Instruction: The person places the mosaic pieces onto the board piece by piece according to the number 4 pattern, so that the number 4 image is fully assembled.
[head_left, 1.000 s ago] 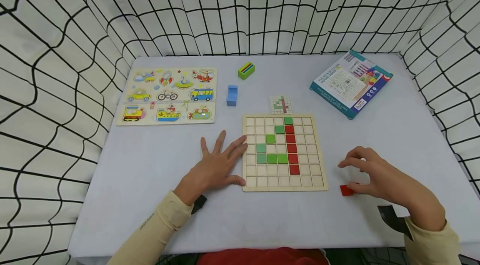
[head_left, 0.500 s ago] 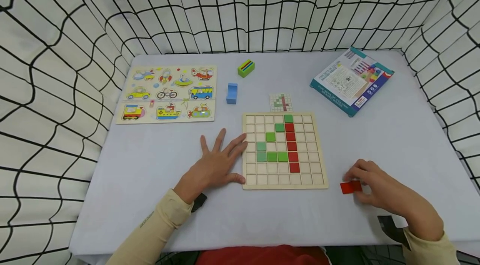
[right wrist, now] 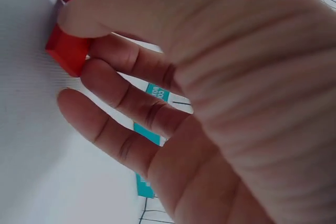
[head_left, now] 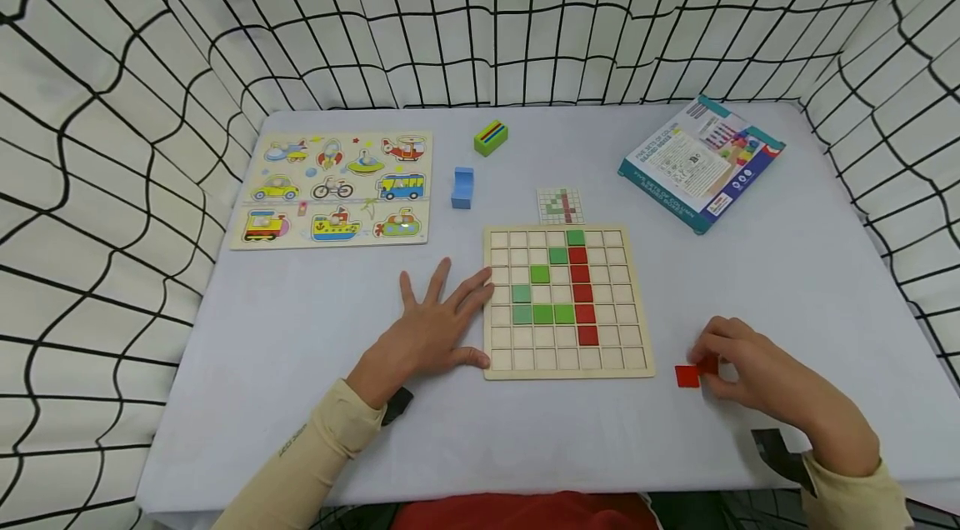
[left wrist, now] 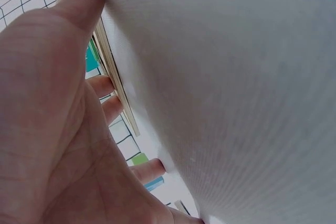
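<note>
My left hand (head_left: 431, 337) lies spread on the white cloth, with fingertips and thumb at the left edge of the wooden grid board (head_left: 643, 359). Green tiles (head_left: 553, 314) form an angled shape on that board, beside a column of red tiles (head_left: 582, 293). To the right of the board, my right hand (head_left: 757, 372) pinches a red square tile (right wrist: 68, 52) between thumb and fingers, tilted close over the table. A second red tile (head_left: 687, 377) lies flat just left of those fingertips.
A small pattern card (head_left: 560, 206) touches the board's top edge. A vehicle picture puzzle (head_left: 330, 190) lies at the back left, near a blue block (head_left: 462, 188) and a green striped block (head_left: 491, 138). At the back right lies a box (head_left: 701, 163). Black netting surrounds the table.
My right hand has lowered its fingers onto the red tiles and now pinches one, lifting it apart from the other. The left hand has stayed at the board.
</note>
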`<state>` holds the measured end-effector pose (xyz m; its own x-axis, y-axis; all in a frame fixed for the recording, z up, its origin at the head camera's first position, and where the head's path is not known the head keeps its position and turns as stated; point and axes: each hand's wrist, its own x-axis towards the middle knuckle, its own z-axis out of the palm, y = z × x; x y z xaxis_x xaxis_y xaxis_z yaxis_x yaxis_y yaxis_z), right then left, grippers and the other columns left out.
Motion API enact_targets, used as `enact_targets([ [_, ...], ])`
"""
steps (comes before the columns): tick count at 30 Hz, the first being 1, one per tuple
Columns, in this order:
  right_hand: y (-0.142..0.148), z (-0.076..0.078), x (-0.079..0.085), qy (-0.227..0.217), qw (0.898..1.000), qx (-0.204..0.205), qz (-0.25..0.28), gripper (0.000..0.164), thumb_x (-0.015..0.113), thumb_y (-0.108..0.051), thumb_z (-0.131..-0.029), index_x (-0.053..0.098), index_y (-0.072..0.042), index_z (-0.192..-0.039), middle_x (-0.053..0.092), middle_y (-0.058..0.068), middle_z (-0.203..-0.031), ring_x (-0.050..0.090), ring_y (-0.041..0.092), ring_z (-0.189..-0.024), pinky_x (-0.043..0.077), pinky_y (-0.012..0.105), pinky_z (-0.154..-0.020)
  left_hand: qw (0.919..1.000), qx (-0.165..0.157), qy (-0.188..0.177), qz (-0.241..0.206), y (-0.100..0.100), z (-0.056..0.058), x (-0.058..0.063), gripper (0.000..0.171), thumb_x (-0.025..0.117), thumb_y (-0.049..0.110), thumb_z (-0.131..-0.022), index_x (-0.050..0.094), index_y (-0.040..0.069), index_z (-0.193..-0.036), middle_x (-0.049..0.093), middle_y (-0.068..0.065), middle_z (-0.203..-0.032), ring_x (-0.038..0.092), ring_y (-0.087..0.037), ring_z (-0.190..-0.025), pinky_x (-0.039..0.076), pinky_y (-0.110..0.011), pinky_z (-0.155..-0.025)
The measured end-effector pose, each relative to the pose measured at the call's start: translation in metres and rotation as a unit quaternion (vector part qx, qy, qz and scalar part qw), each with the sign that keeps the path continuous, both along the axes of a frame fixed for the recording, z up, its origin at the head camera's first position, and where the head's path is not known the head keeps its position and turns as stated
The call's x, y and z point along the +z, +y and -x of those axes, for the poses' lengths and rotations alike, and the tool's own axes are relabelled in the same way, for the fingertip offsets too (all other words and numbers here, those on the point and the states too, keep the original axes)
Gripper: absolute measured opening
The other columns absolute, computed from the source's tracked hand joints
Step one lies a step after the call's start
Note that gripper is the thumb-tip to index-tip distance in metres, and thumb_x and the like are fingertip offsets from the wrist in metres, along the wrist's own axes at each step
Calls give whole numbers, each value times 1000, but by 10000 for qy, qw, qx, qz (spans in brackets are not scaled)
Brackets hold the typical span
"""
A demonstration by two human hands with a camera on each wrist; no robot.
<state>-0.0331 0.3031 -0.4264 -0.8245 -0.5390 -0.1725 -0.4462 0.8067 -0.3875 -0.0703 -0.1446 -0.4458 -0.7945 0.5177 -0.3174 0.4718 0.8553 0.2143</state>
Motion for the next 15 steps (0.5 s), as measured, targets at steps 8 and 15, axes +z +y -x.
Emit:
enact_targets([
  [8, -7, 6, 14, 721, 9967, 249, 263, 36, 94, 0, -73, 74, -21, -93, 62, -8, -100, 54, 9, -92, 61, 26, -73, 10000, -22, 37, -35, 0, 0, -1, 105, 71, 70, -89, 27, 20, -170, 16, 0, -182, 8, -56, -164, 13, -96, -110],
  [15, -30, 14, 31, 830, 9947, 546, 250, 36, 95, -2, -75, 75, -17, -101, 62, -3, -108, 57, 11, -99, 63, 26, -75, 10000, -21, 80, 6, 0, 0, -1, 105, 72, 70, -89, 27, 21, -170, 16, 0, -182, 8, -56, -164, 14, -95, -110],
])
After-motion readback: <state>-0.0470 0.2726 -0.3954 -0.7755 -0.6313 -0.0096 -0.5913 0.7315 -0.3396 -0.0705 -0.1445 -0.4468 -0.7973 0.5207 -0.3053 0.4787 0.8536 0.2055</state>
